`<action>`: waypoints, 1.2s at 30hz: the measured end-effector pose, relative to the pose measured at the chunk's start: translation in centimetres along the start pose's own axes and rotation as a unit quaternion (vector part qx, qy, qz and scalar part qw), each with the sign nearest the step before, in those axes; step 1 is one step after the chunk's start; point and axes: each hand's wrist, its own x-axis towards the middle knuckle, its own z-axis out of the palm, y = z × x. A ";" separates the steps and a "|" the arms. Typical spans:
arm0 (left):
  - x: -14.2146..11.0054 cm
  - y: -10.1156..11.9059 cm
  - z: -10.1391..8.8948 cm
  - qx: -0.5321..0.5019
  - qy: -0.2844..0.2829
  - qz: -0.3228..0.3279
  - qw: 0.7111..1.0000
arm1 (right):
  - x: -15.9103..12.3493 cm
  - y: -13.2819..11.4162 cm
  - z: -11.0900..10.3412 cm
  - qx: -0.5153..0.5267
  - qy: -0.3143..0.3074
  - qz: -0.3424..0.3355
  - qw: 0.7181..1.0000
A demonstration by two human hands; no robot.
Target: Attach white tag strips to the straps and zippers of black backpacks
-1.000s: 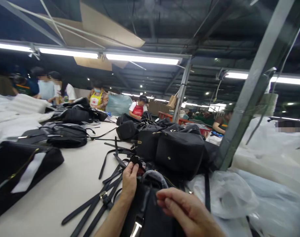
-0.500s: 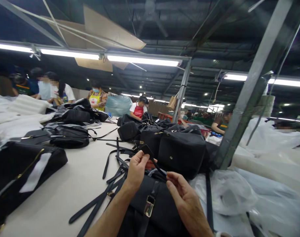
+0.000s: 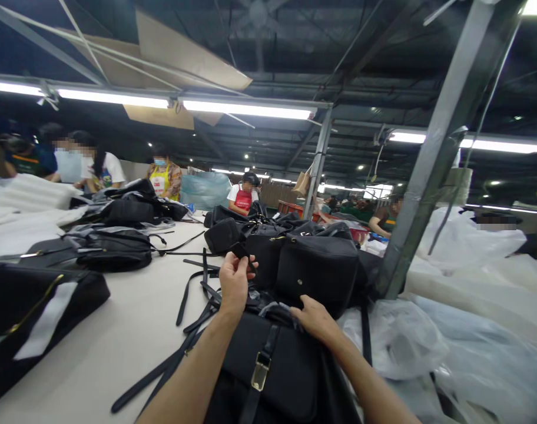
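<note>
A black bag (image 3: 277, 365) with a gold buckle (image 3: 259, 371) lies in front of me on the pale table (image 3: 118, 341). My left hand (image 3: 234, 282) is raised above it, fingers pinched on the end of a black strap (image 3: 241, 251). My right hand (image 3: 312, 321) rests on the bag's top edge, fingers curled onto it near a grey drawstring opening. Loose black straps (image 3: 193, 294) lie to the left of my left hand.
A pile of black bags (image 3: 317, 265) stands just beyond my hands, more bags (image 3: 113, 247) at the left and a flat black bag (image 3: 30, 312) at the near left. Clear plastic bags (image 3: 396, 341) lie right. A metal post (image 3: 431, 153) rises at right. Several people work in the background.
My left hand has lifted the strap end higher and farther from me. My right hand let go of the strap and dropped onto the bag's top. The bag sits farther into view.
</note>
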 end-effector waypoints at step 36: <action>-1.3 -3.0 4.1 0.172 -0.326 -0.119 0.922 | -3.2 -3.8 1.7 0.252 0.134 -0.068 0.956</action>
